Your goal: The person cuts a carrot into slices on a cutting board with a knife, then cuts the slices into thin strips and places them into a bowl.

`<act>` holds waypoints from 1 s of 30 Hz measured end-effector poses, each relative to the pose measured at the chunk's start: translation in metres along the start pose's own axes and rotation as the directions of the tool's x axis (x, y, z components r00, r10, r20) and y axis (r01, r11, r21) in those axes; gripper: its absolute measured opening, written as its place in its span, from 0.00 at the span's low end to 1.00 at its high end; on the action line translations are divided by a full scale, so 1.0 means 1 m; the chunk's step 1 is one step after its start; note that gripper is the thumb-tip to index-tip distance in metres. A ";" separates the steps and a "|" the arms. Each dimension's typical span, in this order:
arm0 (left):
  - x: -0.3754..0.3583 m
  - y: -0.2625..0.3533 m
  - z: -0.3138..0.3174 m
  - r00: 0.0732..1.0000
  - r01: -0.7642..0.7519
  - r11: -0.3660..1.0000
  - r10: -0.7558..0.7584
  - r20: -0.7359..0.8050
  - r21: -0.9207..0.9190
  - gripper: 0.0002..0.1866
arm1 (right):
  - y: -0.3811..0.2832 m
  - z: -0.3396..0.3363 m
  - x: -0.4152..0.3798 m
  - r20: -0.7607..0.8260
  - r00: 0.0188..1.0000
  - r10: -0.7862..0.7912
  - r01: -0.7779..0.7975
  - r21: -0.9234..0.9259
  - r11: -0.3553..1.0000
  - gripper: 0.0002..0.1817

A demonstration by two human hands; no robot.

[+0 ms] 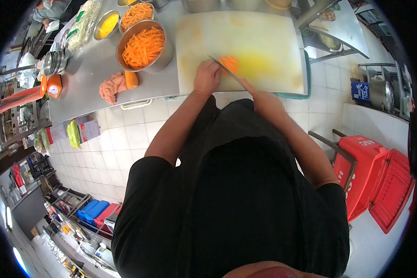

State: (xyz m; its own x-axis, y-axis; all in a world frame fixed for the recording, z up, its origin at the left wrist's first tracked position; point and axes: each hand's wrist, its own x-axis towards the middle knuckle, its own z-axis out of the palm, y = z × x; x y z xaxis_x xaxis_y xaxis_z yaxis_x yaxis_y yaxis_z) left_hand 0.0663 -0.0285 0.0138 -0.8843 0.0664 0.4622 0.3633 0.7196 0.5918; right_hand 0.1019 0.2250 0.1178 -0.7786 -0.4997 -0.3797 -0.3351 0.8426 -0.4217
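Observation:
My right hand is closed round the handle of a kitchen knife. The blade slants across a white cutting board near its front edge. Cut carrot strips lie in a small pile just right of the blade. My left hand is on the board at the blade's left side, fingers curled down. Whatever is under those fingers is hidden. A yellow-green stain spreads over the board beside the strips.
Left of the board, a steel bowl holds carrot strips. A carrot piece and a pink cloth lie near the counter's front edge. Behind are a bowl of yellow liquid and a bag of pale shreds. A red bin stands right.

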 end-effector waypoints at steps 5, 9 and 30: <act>0.004 -0.002 0.002 1.000 -0.017 1.000 0.017 0.002 0.019 0.03 | 0.011 0.029 0.014 -0.043 0.999 0.004 0.000 0.091 0.996 0.44; 0.002 -0.004 0.004 1.000 -0.029 0.999 0.028 0.011 0.016 0.03 | 0.011 0.011 0.015 0.036 0.999 0.035 -0.040 0.150 0.988 0.40; -0.002 -0.001 -0.006 0.999 -0.037 0.999 0.037 0.009 -0.028 0.03 | 0.005 0.021 -0.009 0.016 0.998 0.066 -0.067 0.080 0.995 0.43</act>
State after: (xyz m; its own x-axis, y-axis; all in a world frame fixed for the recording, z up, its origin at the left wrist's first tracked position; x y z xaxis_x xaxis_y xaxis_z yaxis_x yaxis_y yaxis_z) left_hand 0.0700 -0.0337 0.0164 -0.8726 0.0991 0.4782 0.4038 0.6971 0.5924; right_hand 0.1186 0.2299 0.1014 -0.7905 -0.4461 -0.4196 -0.2386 0.8553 -0.4599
